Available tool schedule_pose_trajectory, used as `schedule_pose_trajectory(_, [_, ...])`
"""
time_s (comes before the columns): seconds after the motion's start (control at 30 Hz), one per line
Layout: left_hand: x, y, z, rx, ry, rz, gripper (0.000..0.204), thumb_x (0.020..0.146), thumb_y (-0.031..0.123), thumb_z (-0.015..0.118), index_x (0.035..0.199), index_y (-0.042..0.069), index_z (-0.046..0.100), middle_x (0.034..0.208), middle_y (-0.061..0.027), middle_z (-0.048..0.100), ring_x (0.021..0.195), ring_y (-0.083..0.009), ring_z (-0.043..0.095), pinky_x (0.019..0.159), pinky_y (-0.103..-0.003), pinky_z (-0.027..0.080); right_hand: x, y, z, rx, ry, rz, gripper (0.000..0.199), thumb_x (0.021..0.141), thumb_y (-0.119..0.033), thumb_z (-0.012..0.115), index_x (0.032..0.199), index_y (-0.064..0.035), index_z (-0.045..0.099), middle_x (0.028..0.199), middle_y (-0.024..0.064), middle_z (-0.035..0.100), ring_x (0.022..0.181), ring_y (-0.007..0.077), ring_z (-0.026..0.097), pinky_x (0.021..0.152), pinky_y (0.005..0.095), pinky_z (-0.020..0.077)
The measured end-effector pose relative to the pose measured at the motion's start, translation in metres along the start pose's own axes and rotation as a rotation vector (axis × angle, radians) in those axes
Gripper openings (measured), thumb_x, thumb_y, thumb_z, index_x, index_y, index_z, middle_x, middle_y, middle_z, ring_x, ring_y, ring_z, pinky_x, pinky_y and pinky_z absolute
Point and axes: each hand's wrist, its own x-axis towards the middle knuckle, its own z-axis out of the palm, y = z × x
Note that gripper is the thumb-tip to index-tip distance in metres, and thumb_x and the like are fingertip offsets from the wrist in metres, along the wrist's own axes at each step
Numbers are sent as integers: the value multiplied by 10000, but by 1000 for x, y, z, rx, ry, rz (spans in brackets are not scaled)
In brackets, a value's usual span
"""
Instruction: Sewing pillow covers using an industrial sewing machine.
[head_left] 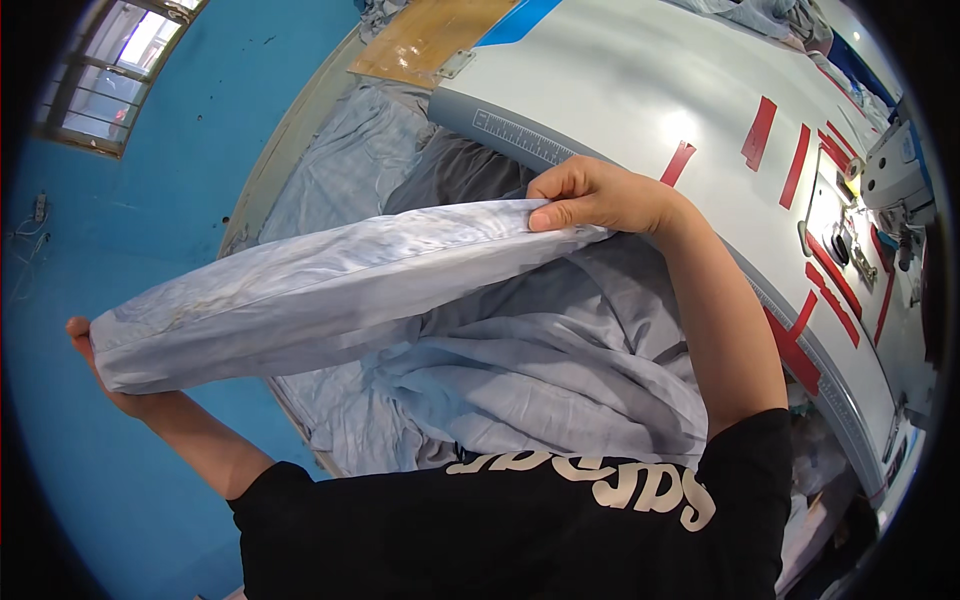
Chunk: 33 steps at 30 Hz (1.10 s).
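Note:
A long strip of pale grey-blue cloth point(300, 280) with a seam along its length is stretched at a slant in front of my chest. At its far-left end, my left hand point(80, 336) holds it up; most of that hand is hidden behind the cloth, with only a fingertip and the wrist showing. My right hand point(590, 200) pinches the other end between thumb and fingers, near the sewing table's edge. From the held strip, more grey fabric point(560, 370) hangs in loose folds down toward my lap.
A white sewing table point(640, 80) with a ruler-marked grey edge point(520, 135) and red tape strips point(760, 132) lies ahead and right. The sewing machine point(895, 170) stands at far right. Piled light cloth point(345, 160) lies beyond my hands, beside a blue wall point(150, 220).

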Motion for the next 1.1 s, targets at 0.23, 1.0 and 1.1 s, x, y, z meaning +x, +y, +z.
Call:
schedule_pose_trajectory(0.23, [3, -7, -21, -172, -42, -51, 285, 970, 291, 339, 1061, 159, 574, 1047, 50, 589, 941, -116, 565, 871, -311, 456, -13, 0, -5, -3, 88, -68, 267, 837, -276, 622, 752, -23, 615, 640, -63, 463, 627, 37, 398, 562, 208, 329])
schedule_pose_trajectory(1.0, [18, -32, -86, -132, 274, -92, 283, 955, 289, 395, 1124, 162, 582, 1117, 65, 578, 1006, -123, 528, 911, -323, 425, -9, -8, -8, -1, 75, -65, 258, 783, -275, 687, 794, -21, 645, 658, -49, 546, 616, 33, 460, 567, 193, 369])
schedule_pose_trajectory(1.1, [28, -28, -91, -19, 430, -49, 295, 956, 296, 394, 1162, 177, 567, 1155, 69, 553, 1019, -125, 510, 922, -325, 408, -16, -4, -15, -19, 87, 6, 258, 788, -272, 681, 775, -17, 643, 638, -47, 553, 602, 32, 467, 547, 190, 365])
